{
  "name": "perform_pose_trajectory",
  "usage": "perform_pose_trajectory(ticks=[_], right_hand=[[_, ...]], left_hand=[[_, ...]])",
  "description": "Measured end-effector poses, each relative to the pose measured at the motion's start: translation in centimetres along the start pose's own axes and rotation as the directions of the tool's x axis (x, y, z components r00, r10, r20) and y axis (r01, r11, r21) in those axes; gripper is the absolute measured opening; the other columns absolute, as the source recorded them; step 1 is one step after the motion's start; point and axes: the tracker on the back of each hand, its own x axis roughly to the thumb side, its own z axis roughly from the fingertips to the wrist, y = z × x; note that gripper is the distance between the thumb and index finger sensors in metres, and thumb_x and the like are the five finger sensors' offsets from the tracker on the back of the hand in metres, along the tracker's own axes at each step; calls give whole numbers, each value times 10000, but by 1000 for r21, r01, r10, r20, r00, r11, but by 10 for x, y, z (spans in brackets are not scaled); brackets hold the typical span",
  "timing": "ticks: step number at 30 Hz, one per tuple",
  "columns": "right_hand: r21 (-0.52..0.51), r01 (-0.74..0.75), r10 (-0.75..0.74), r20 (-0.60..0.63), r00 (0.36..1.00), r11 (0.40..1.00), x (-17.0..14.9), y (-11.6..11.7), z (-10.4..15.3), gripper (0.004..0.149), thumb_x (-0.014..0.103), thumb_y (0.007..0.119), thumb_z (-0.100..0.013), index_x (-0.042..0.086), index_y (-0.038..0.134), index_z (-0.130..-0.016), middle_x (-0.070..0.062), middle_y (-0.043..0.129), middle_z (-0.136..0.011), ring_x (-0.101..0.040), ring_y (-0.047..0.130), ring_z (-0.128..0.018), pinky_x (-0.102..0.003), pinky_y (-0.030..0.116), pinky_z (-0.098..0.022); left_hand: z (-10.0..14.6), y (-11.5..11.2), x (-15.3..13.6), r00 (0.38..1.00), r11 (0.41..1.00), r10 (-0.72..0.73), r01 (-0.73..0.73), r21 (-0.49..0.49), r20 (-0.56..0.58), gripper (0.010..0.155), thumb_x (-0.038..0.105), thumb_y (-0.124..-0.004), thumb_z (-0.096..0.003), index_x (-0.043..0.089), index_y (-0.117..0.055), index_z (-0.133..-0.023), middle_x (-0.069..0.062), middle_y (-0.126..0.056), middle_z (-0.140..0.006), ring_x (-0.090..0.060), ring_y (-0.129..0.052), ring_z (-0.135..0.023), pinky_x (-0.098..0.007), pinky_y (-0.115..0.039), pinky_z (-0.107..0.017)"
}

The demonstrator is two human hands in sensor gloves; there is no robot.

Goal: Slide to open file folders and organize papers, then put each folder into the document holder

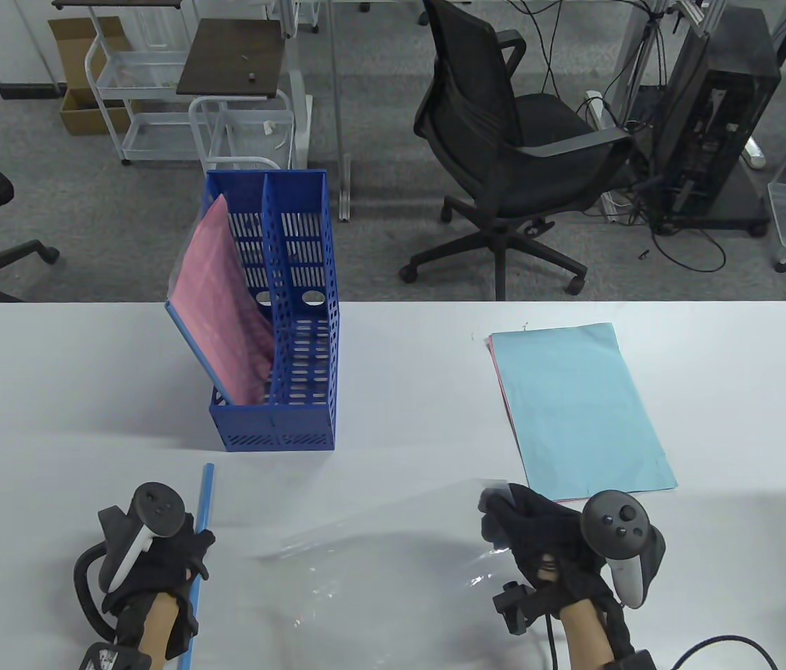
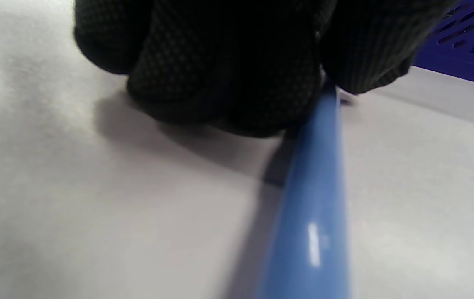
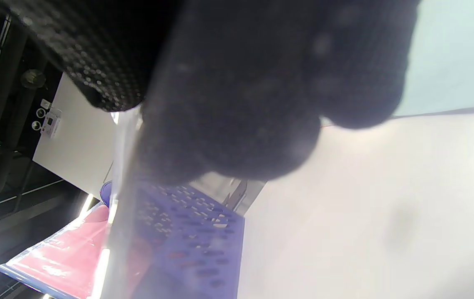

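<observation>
A clear plastic folder cover (image 1: 379, 551) lies on the white table near the front, its right edge lifted. My right hand (image 1: 515, 520) pinches that lifted cover (image 3: 125, 199). My left hand (image 1: 190, 551) grips the folder's blue slide bar (image 1: 203, 537) at the left, fingers curled round the bar (image 2: 316, 207). A blue document holder (image 1: 295, 412) stands behind, with a pink-filled folder (image 1: 225, 314) leaning in its left slot. A stack of light blue paper (image 1: 574, 405) over pink sheets lies to the right.
The holder's right slot (image 1: 302, 328) holds nothing. Beyond the table's far edge stand a black office chair (image 1: 505, 139), white carts (image 1: 239, 125) and a computer tower (image 1: 714, 118). A cable (image 1: 714, 645) trails from my right wrist at the front edge.
</observation>
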Motion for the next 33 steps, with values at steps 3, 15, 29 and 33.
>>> perform_pose_trajectory(ticks=[3, 15, 29, 33], right_hand=[[3, -1, 1, 1, 1000, 1000, 0, 1, 0, 418, 440, 850, -357, 191, 966, -671, 9, 1075, -415, -166, 1052, -265, -379, 919, -290], [42, -3, 2, 32, 999, 999, 5, 13, 0, 417, 443, 849, -357, 203, 962, -678, 12, 1076, -431, -170, 1053, -282, -380, 918, -304], [126, 91, -118, 224, 968, 988, 27, 8, 8, 492, 507, 858, -335, 246, 913, -749, 11, 1054, -609, -236, 1044, -473, -446, 880, -439], [18, 85, -87, 168, 982, 996, 18, -7, 8, 724, 609, 845, -297, 266, 738, -926, -12, 916, -862, -309, 958, -698, -536, 783, -589]], left_hand=[[0, 0, -1, 1000, 1000, -1, 1, 0, 0, 495, 531, -886, -406, 199, -932, -771, 66, -1048, -424, -158, -1066, -286, -431, -899, -395], [84, 24, 88, 758, 987, 42, -134, 93, 651, 765, 621, -794, -426, 310, -594, -1096, -19, -745, -1098, -303, -814, -1006, -570, -713, -710], [97, 15, 148, 569, 960, 278, -161, -227, 773, 420, 404, -821, -463, 284, -911, -856, 16, -1046, -662, -203, -1061, -463, -436, -872, -452], [96, 17, 124, 545, 924, 354, -328, -196, 760, 416, 398, -814, -462, 297, -915, -853, 14, -1045, -641, -191, -1056, -431, -428, -879, -428]])
